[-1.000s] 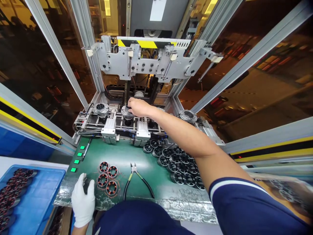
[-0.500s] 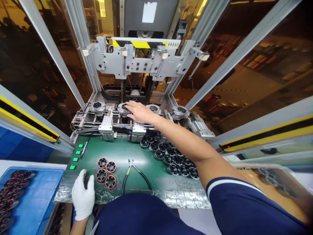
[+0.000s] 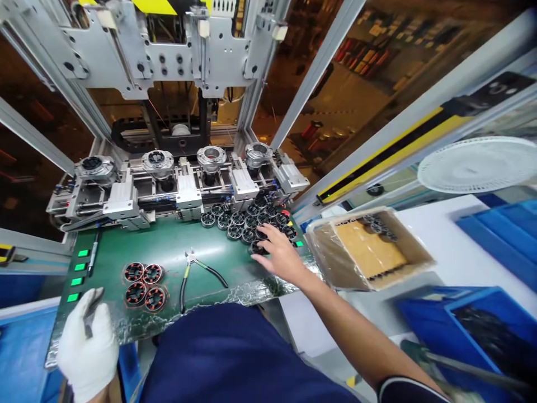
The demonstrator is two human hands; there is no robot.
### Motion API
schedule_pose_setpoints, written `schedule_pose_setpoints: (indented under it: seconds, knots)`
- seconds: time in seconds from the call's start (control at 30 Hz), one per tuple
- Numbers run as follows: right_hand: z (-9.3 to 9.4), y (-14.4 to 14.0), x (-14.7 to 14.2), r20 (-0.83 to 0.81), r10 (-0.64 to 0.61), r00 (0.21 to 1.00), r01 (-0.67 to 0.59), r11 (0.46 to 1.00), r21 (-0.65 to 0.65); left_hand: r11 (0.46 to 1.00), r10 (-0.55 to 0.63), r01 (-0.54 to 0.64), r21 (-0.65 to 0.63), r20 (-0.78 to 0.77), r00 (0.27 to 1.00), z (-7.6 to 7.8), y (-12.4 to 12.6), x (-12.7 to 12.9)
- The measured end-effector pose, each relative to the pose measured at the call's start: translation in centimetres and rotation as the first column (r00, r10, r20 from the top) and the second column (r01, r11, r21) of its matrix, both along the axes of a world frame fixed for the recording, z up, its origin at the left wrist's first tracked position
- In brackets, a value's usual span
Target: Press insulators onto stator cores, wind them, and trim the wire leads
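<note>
My bare right hand (image 3: 279,254) reaches over the front of the cluster of black motor stators (image 3: 235,231) on the green bench. Its fingers are spread, with thumb and fingertips around a front stator; whether they touch it I cannot tell. My left hand (image 3: 89,336), in a white glove, hovers at the bench's left front corner, thumb and fingers apart with nothing between them. Several copper-wound stators (image 3: 135,293) lie to its right. Beyond, a row of round metal fixtures includes a far-left fixture (image 3: 94,166) and a second fixture (image 3: 157,160), each with a black stator in it.
Cutting pliers (image 3: 191,260) lie open mid-bench. Green buttons (image 3: 78,281) and a pen-like tool (image 3: 94,254) are at the left. A carton (image 3: 369,249), a white fan (image 3: 482,164) and a blue bin (image 3: 474,324) stand right. The machine's metal plate (image 3: 168,56) hangs above the fixtures.
My right hand has left the second fixture, where a stator sits, and come back right to the stator cluster. The view has turned right. My left hand stays near the bench's left corner.
</note>
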State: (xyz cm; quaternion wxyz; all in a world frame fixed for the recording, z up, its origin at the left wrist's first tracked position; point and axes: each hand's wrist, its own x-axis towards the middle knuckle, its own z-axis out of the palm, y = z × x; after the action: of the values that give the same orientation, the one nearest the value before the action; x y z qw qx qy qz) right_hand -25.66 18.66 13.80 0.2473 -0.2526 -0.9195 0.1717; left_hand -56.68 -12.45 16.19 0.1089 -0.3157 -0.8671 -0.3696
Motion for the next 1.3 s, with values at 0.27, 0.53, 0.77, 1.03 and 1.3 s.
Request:
schedule_pose_setpoints:
  seconds: [0.27,0.53,0.77,1.03,1.3]
  knots:
    - [-0.5,-3.1,-0.8,-0.080,-0.086,0.993,0.054,0.939,-0.340,0.956,-0.290,0.282,-0.079,-0.119,0.950,2.8,4.8,3.0]
    - [6.3,2.5,-8.0,-0.358,0.096,0.929,-0.291,0.786,-0.545,0.993,0.070,-0.069,-0.097,0.003,0.998,-1.8,1.4,0.2]
    - [13.5,15.3,-17.3,-0.280,0.205,0.938,-0.276,0.930,-0.243,0.990,0.117,-0.114,-0.084,0.038,0.992,-6.0,-1.0,-0.6]
    - [12.5,19.5,-20.9,0.062,0.320,0.945,-0.320,0.947,-0.012,0.982,0.153,-0.141,-0.121,0.090,0.984,-6.9,-1.1,-1.2]
    - [13.1,19.6,-21.5,0.250,0.281,0.926,-0.312,0.946,0.092,0.977,0.130,-0.112,-0.184,0.085,0.988,-6.9,-0.8,-1.5]
